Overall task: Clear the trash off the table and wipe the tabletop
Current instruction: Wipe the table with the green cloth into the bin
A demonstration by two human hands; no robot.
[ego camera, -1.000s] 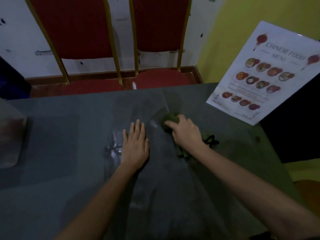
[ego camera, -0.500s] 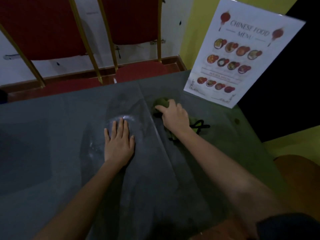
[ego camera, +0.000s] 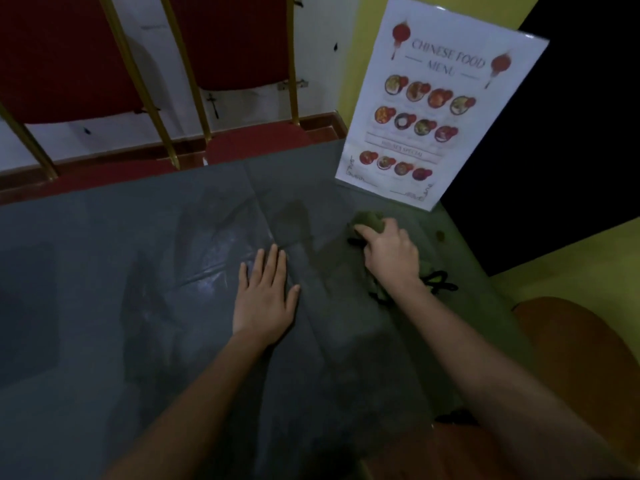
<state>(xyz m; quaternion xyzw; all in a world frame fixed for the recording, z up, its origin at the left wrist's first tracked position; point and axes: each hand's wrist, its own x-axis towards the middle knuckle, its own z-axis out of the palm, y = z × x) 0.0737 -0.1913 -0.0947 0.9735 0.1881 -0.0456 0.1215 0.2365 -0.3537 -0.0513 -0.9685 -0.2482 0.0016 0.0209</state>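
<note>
Green rag [ego camera: 370, 221] sits at about 2 o'clock on the counter [ego camera: 104, 271], right hand [ego camera: 391, 252] curled over it, grip holding it. Left hand [ego camera: 265, 299] lies flat, bracing. Looks like the wiping step; next swipe probably needs care near the menu [ego camera: 440, 98] at 1 o'clock.
</note>
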